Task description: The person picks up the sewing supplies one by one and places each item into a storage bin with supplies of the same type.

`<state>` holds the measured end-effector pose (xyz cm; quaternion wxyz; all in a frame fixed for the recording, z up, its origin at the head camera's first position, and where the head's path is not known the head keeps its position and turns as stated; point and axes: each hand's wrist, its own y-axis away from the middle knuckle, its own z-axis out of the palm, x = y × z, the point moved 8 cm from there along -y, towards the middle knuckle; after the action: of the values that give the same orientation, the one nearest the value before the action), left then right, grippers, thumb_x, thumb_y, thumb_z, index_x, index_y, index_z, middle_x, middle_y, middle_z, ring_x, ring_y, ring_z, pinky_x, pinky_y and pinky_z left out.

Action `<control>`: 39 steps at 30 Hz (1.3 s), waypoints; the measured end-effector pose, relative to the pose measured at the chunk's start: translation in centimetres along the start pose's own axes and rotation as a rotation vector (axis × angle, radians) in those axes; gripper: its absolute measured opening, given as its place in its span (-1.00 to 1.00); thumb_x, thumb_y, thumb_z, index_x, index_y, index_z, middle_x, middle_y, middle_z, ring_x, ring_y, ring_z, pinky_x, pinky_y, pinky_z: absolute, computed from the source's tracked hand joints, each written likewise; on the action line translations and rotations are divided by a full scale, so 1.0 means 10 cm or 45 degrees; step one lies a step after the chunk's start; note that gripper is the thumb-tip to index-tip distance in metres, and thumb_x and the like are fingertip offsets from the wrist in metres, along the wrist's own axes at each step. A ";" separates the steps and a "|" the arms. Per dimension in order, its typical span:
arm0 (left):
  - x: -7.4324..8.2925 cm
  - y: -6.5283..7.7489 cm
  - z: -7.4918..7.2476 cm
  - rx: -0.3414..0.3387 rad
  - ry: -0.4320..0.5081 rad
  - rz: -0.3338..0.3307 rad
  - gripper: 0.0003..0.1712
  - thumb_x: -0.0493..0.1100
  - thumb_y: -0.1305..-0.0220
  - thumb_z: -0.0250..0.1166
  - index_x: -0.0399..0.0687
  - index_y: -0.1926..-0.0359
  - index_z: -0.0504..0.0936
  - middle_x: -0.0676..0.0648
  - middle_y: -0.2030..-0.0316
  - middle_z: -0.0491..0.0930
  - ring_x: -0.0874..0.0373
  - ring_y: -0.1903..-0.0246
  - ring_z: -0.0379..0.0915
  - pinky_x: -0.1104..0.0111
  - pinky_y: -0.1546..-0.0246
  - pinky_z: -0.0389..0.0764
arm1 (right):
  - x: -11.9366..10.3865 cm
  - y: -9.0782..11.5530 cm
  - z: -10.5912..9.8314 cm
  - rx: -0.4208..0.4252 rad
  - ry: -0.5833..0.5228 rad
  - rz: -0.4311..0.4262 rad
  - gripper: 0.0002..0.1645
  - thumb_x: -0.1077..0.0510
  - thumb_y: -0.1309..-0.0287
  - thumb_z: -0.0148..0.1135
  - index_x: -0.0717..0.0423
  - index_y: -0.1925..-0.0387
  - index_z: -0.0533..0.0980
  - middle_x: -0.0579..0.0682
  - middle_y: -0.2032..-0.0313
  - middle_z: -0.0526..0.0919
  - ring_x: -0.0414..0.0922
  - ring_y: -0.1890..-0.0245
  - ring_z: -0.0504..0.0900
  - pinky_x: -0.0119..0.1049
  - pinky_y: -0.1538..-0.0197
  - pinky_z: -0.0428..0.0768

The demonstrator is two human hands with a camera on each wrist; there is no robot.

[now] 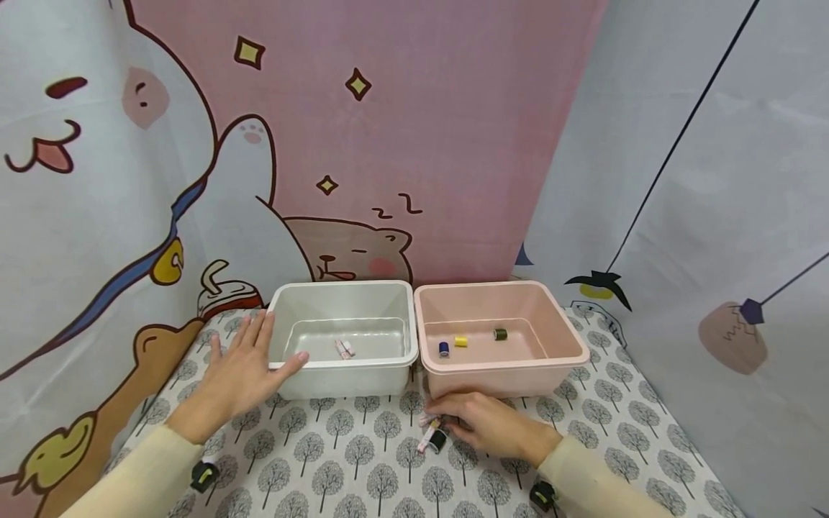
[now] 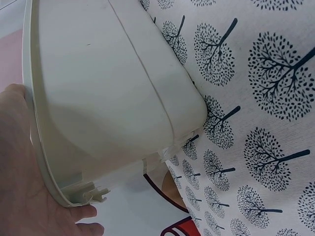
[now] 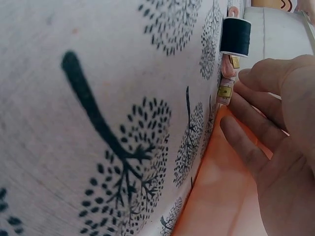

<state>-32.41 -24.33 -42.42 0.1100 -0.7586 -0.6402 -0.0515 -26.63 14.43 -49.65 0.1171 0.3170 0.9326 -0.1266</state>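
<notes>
My left hand (image 1: 239,374) has its fingers spread along the front left corner of the white bin (image 1: 350,381); in the left wrist view its palm lies at the bin's rim (image 2: 42,157). Inside that bin lie pale pink skeins of thread (image 1: 345,350). Just in front of the pink bin (image 1: 499,370), my right hand (image 1: 482,421) reaches low over the cloth. Its fingertips are right at a pink skein with a gold band (image 3: 225,92). Beside it lie another pink skein (image 1: 427,436) and a black thread spool (image 1: 437,440).
The pink bin holds a blue spool (image 1: 443,349), a yellow spool (image 1: 460,342) and a dark green spool (image 1: 500,334). Both bins stand side by side on a tree-patterned cloth (image 1: 350,482), against a cartoon-printed backdrop (image 1: 466,144).
</notes>
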 end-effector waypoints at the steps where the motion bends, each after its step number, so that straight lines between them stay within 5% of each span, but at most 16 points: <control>1: 0.00 0.00 0.00 0.001 -0.001 -0.001 0.44 0.76 -0.62 -0.08 -0.29 -0.91 -0.16 -0.40 -0.90 -0.18 -0.56 -0.87 -0.25 -0.75 -0.66 -0.40 | 0.00 0.00 0.01 0.002 0.005 -0.001 -0.41 0.31 -0.47 0.53 0.01 -0.46 0.72 -0.07 -0.39 0.85 -0.04 -0.41 0.84 -0.07 -0.51 0.79; 9: -0.01 0.00 0.00 0.004 -0.008 0.000 0.43 0.75 -0.63 -0.08 -0.30 -0.91 -0.16 -0.43 -0.89 -0.18 -0.59 -0.86 -0.22 -0.77 -0.65 -0.38 | -0.02 0.02 0.00 0.064 0.115 -0.057 -0.37 0.31 -0.42 0.58 -0.01 -0.46 0.73 -0.02 -0.36 0.85 -0.06 -0.37 0.84 -0.11 -0.46 0.82; 39: -0.01 -0.01 0.02 0.005 -0.002 -0.011 0.42 0.74 -0.62 -0.05 -0.26 -0.92 -0.16 -0.41 -0.90 -0.16 -0.59 -0.86 -0.21 -0.77 -0.66 -0.39 | 0.01 0.08 -0.03 0.093 0.160 0.047 -0.54 0.24 -0.37 0.65 0.13 -0.26 0.82 -0.01 -0.18 0.91 -0.19 -0.07 0.89 -0.34 -0.23 0.88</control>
<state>-32.52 -24.40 -42.61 0.1108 -0.7557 -0.6436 -0.0501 -26.23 15.24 -49.52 0.0490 0.3456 0.9269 -0.1382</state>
